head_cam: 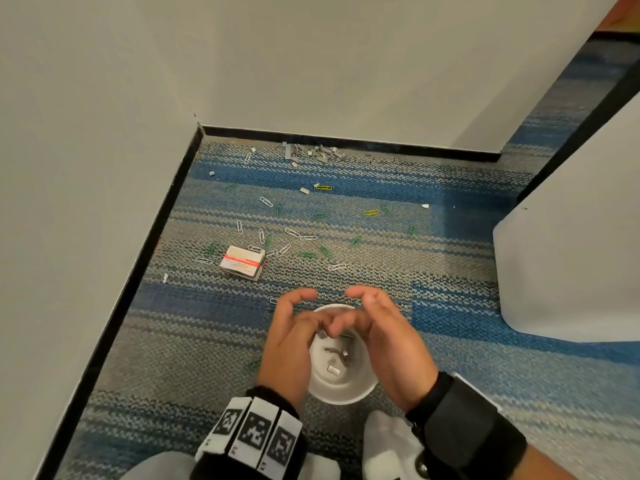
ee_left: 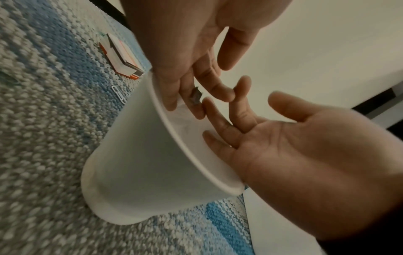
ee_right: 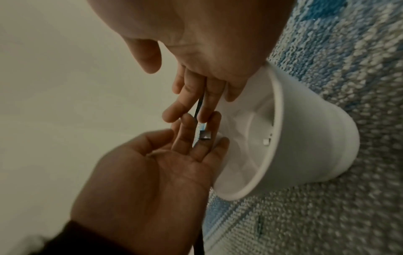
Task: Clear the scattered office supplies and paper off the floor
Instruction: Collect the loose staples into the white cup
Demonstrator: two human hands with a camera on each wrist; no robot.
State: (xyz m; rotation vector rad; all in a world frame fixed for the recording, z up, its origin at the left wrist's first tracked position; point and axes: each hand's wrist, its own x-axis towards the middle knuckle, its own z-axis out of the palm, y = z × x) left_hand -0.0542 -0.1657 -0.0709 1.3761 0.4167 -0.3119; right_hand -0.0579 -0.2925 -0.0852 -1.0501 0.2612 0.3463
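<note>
while both hands [head_cam: 332, 327] hover, white cup [head_cam: 341, 389] beneath, staples [head_cam: 334, 368] inside

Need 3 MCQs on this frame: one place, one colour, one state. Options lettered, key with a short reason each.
1. Where is the white cup?
A. on the carpet, under both hands
B. against the far skirting
C. on the box

2. Which colour do loose paper clips show?
A. yellow
B. red
C. purple

3. How is the left hand?
A. fist
B. fingers open over the cup
C. flat on the carpet

A: the head view shows the cup between the left hand and right hand.
A: yellow clips lie on the carpet.
B: fingers extended, a staple strip between both hands' fingers.
</note>
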